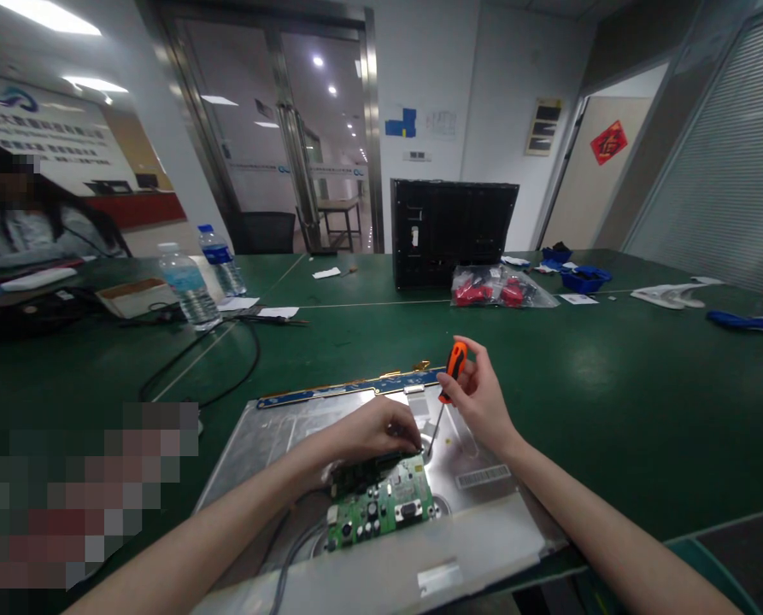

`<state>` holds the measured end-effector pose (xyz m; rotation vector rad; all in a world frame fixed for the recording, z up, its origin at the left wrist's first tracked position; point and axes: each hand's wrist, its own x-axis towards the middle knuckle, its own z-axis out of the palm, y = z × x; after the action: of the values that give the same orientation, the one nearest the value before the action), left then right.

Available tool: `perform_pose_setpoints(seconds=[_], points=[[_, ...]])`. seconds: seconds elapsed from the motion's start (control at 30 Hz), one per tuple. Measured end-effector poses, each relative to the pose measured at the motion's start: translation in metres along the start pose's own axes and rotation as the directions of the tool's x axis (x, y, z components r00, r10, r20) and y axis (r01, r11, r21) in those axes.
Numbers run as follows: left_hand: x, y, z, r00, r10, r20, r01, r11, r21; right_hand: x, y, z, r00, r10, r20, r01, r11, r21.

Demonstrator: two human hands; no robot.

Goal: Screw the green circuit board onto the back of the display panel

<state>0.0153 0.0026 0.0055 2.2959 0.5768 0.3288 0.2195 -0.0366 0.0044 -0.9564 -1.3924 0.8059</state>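
An orange-and-black screwdriver (456,367) is gripped by the handle in my right hand (482,400). Its thin shaft slants down to the metal panel near the upper right corner of a green circuit board (384,500). My left hand (381,427) bends over the board's upper edge, fingertips closed beside the screwdriver tip; whatever they pinch is hidden. Board and hands are over a silvery metal display panel (490,530). Along the panel's far edge runs a narrow blue circuit strip (323,395). A grey cable (284,568) trails off the board's left side.
Beyond the panel, a black monitor housing (451,231) stands on the green table (612,410). In front of it lies a plastic bag with red items (500,289). Two water bottles (189,286) and a looped black cable (258,359) are on the left. Another person (28,226) sits far left.
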Motion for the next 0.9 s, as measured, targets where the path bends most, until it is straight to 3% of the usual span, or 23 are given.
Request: perform_pose_setpoints(seconds=[0.2,0.37,0.63,0.9], points=[[0.0,-0.001,0.002,1.0,-0.012,-0.023,0.011,0.999,-0.05,0.006,-0.012,0.001,0.974,-0.213,0.081,0.227,0.944,-0.239],[0.0,-0.001,0.002,1.0,-0.012,-0.013,0.011,0.997,-0.077,0.013,-0.02,0.014,0.917,-0.321,0.236,0.378,0.889,-0.259],[0.0,-0.001,0.004,1.0,-0.023,-0.019,0.022,0.996,-0.087,0.003,-0.01,0.02,0.899,-0.42,0.125,0.438,0.849,-0.297],[-0.002,0.001,0.003,1.0,-0.013,-0.007,0.013,0.996,-0.087,-0.002,-0.01,0.017,0.894,-0.414,0.17,0.447,0.834,-0.323]])
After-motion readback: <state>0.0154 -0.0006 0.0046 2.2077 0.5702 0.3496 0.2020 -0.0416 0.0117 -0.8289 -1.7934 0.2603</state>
